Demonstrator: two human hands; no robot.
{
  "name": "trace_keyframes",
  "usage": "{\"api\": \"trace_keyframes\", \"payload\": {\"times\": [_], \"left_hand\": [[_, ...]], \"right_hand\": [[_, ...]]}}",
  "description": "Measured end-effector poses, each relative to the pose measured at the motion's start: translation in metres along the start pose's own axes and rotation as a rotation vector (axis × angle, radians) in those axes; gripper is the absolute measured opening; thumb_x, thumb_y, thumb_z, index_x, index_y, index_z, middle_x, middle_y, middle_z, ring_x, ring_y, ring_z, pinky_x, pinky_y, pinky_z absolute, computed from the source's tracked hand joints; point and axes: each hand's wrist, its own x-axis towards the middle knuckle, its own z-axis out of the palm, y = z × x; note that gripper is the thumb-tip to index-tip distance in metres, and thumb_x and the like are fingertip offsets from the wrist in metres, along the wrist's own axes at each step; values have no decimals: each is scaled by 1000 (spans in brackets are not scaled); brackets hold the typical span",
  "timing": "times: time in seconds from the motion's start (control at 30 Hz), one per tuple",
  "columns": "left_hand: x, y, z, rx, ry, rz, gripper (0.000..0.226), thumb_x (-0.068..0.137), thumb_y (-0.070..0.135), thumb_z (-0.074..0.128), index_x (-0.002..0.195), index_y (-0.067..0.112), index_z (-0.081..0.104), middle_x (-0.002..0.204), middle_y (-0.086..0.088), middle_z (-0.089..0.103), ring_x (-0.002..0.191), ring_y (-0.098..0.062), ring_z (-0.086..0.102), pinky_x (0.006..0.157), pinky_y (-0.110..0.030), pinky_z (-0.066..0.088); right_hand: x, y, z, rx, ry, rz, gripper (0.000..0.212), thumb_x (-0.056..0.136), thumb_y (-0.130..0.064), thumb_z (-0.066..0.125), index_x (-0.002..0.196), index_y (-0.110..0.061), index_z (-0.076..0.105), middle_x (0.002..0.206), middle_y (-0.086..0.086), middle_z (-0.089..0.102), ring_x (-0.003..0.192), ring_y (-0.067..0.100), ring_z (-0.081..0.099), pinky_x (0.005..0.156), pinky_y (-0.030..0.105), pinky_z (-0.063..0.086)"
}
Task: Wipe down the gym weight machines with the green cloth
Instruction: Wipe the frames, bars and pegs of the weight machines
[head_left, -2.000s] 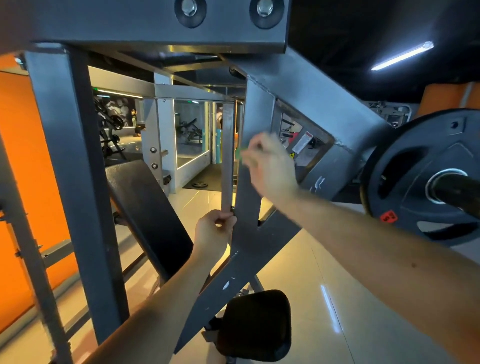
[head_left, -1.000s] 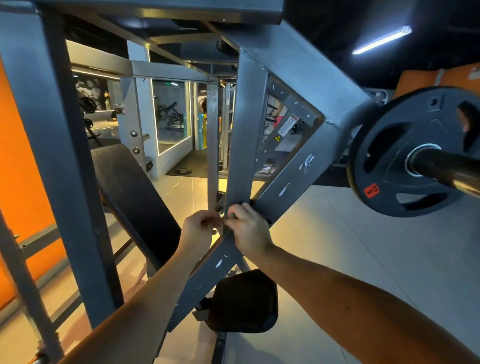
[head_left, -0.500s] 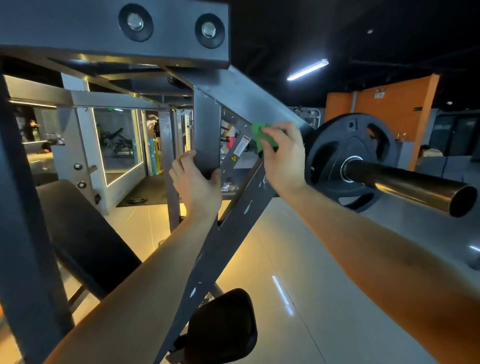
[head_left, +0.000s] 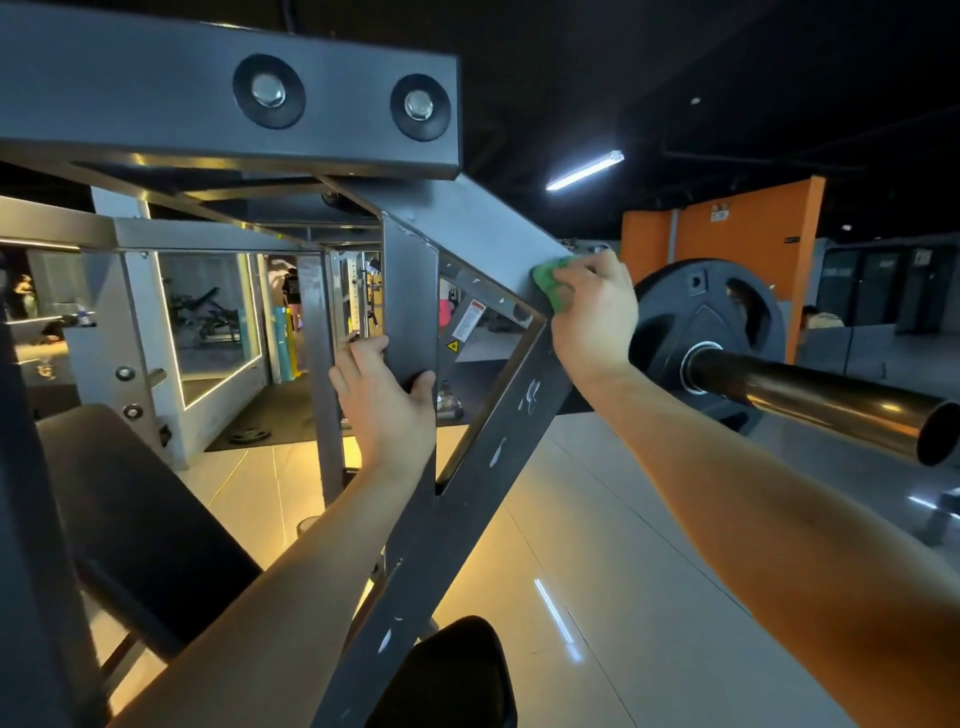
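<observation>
A grey steel weight machine frame fills the view, with a slanted beam rising to the upper right. My right hand grips a bunched green cloth and presses it against the frame's upper slanted bar, near the corner where the beams meet. My left hand wraps around the vertical grey post, thumb on its right side. Most of the cloth is hidden under my fingers.
A black weight plate sits on a steel bar jutting toward me at the right. A black back pad slopes at lower left, a black seat pad lies below. Tiled floor spreads right; orange wall behind.
My right hand went from the low joint of the frame up to the upper slanted bar with the cloth. My left hand slid up the vertical post.
</observation>
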Motion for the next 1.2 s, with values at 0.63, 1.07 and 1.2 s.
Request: {"api": "trace_keyframes", "payload": {"times": [0.63, 1.07, 1.2], "left_hand": [[5, -6, -8, -86, -100, -66, 58, 85, 11, 80, 132, 19, 48, 123, 9, 39, 126, -18, 43, 110, -37, 45], [-16, -28, -14, -97, -148, 26, 61, 90, -1, 71, 140, 25, 49, 144, 0, 39, 132, -21, 46, 110, -43, 48], [-26, -35, -15, -56, -171, -12, 70, 89, 4, 74, 144, 32, 42, 146, 1, 38, 137, -20, 45, 112, -42, 47]], "right_hand": [[35, -122, 54, 324, 47, -151, 19, 90, 5, 64, 106, 0, 74, 108, 17, 57, 101, 35, 56, 85, 44, 55], [-32, -32, 29, 286, 191, 327, 30, 103, -12, 57, 130, -4, 67, 103, 3, 42, 91, 15, 50, 90, 22, 46], [-76, -30, 27, 319, 132, 386, 34, 103, -5, 55, 136, -1, 63, 107, 8, 42, 96, 11, 45, 92, 4, 36]]}}
